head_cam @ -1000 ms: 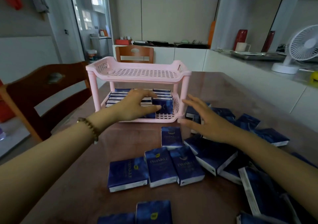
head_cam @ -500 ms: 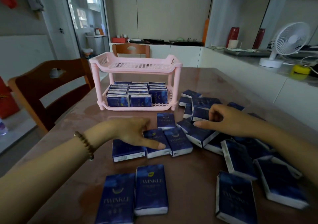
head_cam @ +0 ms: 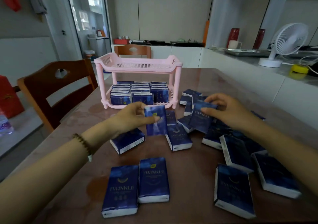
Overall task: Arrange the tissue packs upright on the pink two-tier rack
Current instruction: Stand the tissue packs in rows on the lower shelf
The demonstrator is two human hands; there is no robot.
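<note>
Left hand (head_cam: 128, 118): thumb and fingers pinch the left pack (head_cam: 155, 122) near its upper end. The fingertips behind the pack are hidden. The pack is above the table (head_cam: 197, 79), just in front of the rack (head_cam: 137, 65). Its long axis is near vertical, printed face to camera, yellow logo at top. Its lower edge overlaps a flat pack, and contact cannot be told.

Right hand (head_cam: 230, 110): fingers curl over the top edge of the right pack (head_cam: 200, 120), thumb on its face. Its long axis is upright, tilted slightly. Its lower end is lost among the loose packs (head_cam: 234, 189), so lifted or resting cannot be told.

The rack stands at the far side of the table. On the lower tier, racked packs (head_cam: 140, 96) stand upright in three rows, faces to camera. The rear ones show top edges only, so the count is unclear.

The loose packs lie flat at mixed headings. Several are partly covered by the right forearm. Both forearms are cut off at the frame edges.
</note>
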